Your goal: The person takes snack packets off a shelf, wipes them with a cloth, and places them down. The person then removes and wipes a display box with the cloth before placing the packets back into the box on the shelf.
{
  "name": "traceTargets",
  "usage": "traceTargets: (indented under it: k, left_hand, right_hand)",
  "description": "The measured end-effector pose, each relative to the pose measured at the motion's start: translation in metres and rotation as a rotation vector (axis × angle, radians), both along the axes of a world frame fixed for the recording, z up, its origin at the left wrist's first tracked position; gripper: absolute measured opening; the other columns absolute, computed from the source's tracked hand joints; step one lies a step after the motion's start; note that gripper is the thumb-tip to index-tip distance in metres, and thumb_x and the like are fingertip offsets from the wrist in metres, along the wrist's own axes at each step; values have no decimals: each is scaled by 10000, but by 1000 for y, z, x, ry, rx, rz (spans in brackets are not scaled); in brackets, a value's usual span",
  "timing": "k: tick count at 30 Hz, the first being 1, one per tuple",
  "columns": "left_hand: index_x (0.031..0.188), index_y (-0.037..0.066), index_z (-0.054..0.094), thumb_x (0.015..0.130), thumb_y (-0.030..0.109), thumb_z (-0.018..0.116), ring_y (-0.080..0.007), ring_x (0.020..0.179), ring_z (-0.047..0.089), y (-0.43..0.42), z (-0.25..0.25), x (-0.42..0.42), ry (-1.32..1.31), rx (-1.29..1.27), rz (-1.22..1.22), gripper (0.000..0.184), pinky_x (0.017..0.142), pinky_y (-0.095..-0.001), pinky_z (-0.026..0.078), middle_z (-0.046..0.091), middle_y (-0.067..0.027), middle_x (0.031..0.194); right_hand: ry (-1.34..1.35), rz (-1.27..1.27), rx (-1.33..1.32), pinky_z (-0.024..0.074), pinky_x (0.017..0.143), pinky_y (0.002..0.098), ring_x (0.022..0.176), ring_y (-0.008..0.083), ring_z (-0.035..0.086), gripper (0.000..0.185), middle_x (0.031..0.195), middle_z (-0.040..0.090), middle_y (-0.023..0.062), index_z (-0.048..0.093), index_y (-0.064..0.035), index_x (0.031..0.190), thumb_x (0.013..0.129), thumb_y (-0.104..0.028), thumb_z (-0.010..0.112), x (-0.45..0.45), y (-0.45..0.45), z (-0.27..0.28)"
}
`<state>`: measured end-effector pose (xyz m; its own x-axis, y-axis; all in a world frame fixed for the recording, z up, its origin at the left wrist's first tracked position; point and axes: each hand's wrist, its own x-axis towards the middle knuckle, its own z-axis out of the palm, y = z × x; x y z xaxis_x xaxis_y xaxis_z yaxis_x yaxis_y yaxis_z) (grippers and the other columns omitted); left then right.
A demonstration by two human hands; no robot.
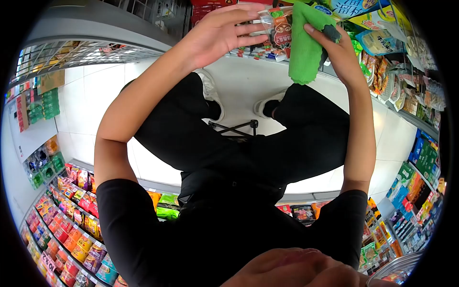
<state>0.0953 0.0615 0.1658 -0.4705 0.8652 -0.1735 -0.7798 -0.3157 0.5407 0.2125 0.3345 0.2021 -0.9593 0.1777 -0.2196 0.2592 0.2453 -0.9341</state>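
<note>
My right hand (337, 52) is closed on a green cloth (306, 52), thumb on top, with a dark grey patch showing near the fingers. The cloth hangs down over the shelf's front edge. My left hand (215, 36) is open, its fingers stretched toward a clear-and-red snack packet (280, 31) on the shelf. Its fingertips overlap the packet's left end; whether they press on it I cannot tell. Part of the packet is hidden behind the cloth.
Packed snack bags (382, 43) fill the shelf to the right. A wire rack (95, 50) stands at the left. Below are my knees and a folding stool's black legs (234, 128) on the white floor. Behind me, shelves hold many packaged goods (71, 234).
</note>
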Motion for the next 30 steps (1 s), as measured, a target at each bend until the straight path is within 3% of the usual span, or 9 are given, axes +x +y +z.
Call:
traceTargets:
  k: [3,4,7,11,12,18,21,27,30]
  left_hand:
    - [1358,2,601,1015,195,643,-242,1156,665,4,3,12,258,-179,-1,395,946,-415,564,694,-130,1243]
    - [1356,-37,593,989,240,717,-175,1143,659,3,4,14,371,-275,-23,476,922,-385,587,688,-121,1216]
    - [1340,28,634,997,192,704,-102,1044,643,4,7,18,491,-392,-182,386,825,-290,566,685,-45,1169]
    - [1240,56,673,948,303,763,-74,974,634,4,6,19,725,-527,-356,393,813,-263,524,713,-18,1083]
    - [1190,71,684,931,339,778,-75,986,644,3,6,21,691,-525,-339,385,816,-262,513,717,-18,1056]
    - [1225,55,656,940,227,760,-115,1045,679,4,-5,17,418,-502,-177,348,906,-279,540,710,-42,1159]
    - [1237,-11,610,899,224,794,-139,1039,690,5,-12,17,209,-415,-71,451,959,-305,545,696,-87,1169]
    - [1307,-10,590,929,174,772,-146,1166,653,7,-18,14,340,-506,-129,458,1050,-326,499,694,-95,1222]
    - [1372,-16,577,937,187,766,-139,1156,652,7,-14,22,384,-492,-131,516,1055,-325,488,694,-89,1241]
  right_hand:
    - [-77,-6,83,516,912,296,1037,132,668,450,1108,712,56,668,-42,1273,930,-311,784,6,-4,3]
    - [-60,37,117,520,919,301,1045,138,671,456,1117,714,59,668,-42,1276,924,-303,792,7,-5,2]
    - [4,178,175,527,939,311,1063,154,677,472,1141,719,64,668,-39,1282,906,-286,811,10,-11,4]
    - [-12,280,136,527,944,310,1059,159,679,474,1154,723,65,674,-35,1277,903,-291,814,7,-26,16]
    - [-49,276,126,527,941,309,1056,157,678,471,1154,723,65,677,-35,1274,905,-296,811,7,-27,16]
    - [95,78,359,527,915,295,1011,136,684,412,1124,733,69,676,-12,1268,948,-256,764,-1,-3,-1]
    - [158,43,385,531,904,294,1004,133,683,380,1123,737,78,675,9,1252,960,-223,747,-4,11,-4]
    - [313,60,443,529,921,291,1041,137,672,456,1183,720,97,639,7,1310,908,-153,782,1,-1,0]
    - [297,196,427,523,936,291,1060,140,664,502,1184,713,98,627,-4,1330,864,-111,780,3,-4,-4]
